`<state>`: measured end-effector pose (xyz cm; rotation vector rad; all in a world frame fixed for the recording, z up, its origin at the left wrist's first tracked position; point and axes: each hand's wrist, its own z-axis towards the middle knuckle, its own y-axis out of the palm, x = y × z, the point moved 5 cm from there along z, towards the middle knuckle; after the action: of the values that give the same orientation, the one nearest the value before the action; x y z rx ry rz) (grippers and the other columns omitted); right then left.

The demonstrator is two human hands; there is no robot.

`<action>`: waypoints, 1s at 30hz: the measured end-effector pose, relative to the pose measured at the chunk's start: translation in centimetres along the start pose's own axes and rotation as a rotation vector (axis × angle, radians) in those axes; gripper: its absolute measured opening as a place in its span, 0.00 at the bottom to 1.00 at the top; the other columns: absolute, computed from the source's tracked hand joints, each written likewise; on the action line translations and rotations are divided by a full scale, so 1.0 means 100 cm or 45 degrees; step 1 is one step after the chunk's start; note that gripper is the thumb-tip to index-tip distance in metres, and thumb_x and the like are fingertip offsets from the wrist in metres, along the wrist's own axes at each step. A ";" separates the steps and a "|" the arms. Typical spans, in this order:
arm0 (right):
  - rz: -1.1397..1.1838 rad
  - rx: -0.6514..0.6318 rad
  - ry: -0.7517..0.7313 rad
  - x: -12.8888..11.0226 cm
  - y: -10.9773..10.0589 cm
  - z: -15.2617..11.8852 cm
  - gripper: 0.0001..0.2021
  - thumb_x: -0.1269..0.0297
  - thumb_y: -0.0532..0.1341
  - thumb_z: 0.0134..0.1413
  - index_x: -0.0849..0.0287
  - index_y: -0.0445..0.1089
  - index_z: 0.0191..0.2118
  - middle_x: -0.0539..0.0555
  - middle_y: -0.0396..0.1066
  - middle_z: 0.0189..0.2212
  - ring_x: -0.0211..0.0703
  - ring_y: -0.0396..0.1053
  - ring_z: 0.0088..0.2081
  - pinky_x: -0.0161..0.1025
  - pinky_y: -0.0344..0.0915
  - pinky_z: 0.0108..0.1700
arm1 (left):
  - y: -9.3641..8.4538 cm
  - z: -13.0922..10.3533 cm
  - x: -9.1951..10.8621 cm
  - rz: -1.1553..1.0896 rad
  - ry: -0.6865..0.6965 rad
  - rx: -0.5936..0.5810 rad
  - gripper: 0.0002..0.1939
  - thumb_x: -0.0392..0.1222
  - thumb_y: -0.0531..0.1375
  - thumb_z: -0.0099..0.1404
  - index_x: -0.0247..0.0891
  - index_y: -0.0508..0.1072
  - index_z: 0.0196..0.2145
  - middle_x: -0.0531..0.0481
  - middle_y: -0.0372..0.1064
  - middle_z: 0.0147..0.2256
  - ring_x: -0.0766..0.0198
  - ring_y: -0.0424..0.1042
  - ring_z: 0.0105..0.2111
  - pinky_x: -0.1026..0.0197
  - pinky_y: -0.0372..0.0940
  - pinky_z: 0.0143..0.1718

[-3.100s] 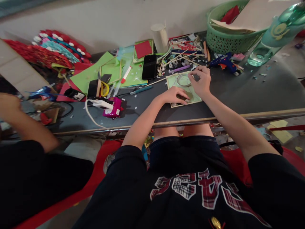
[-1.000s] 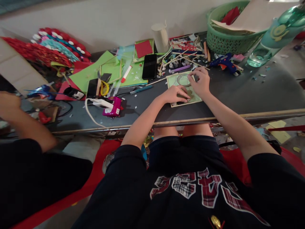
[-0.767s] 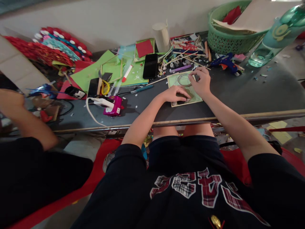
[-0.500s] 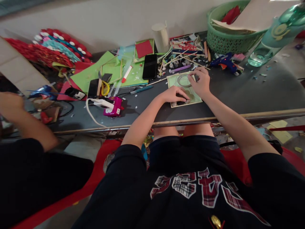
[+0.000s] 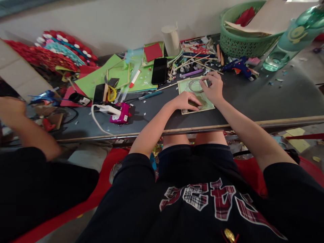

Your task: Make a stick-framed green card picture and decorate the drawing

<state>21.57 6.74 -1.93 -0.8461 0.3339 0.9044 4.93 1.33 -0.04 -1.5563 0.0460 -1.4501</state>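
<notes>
A small pale-green panel (image 5: 209,104) with a thin light wooden border lies flat near the table's front edge. My left hand (image 5: 186,100) rests over its lower left part. Its thumb and index fingertips come together low on the panel, by small greyish pieces too small to make out. Toward the panel's top lies a thin greyish ring (image 5: 193,88), like a coil of wire or clear tape. My right hand (image 5: 214,87) has its fingertips pinched at the ring's right edge, with the other fingers curled above.
Behind the panel lie a purple stick (image 5: 191,73), a phone (image 5: 159,71) and loose sticks. A blue glue gun (image 5: 238,65), a green basket (image 5: 236,42) and a bottle (image 5: 280,50) stand right. Leftward are a blue pen (image 5: 152,95), a magenta power adapter (image 5: 123,113) and a co-worker's arm (image 5: 30,125).
My left fingertips have shifted slightly on the panel. My right hand stays at the ring, and the panel has not visibly moved. The co-worker's arm moves slightly.
</notes>
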 end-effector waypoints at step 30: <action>0.021 0.008 0.011 -0.001 -0.001 0.000 0.16 0.44 0.63 0.65 0.52 0.76 0.39 0.60 0.74 0.46 0.59 0.72 0.53 0.61 0.70 0.59 | -0.001 0.001 -0.003 0.040 0.030 -0.087 0.10 0.42 0.74 0.61 0.48 0.88 0.42 0.47 0.85 0.40 0.56 0.80 0.47 0.57 0.71 0.55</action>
<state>21.59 6.60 -1.79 -0.8425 0.3512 0.9147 4.83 1.60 -0.18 -1.5868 0.1341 -1.4556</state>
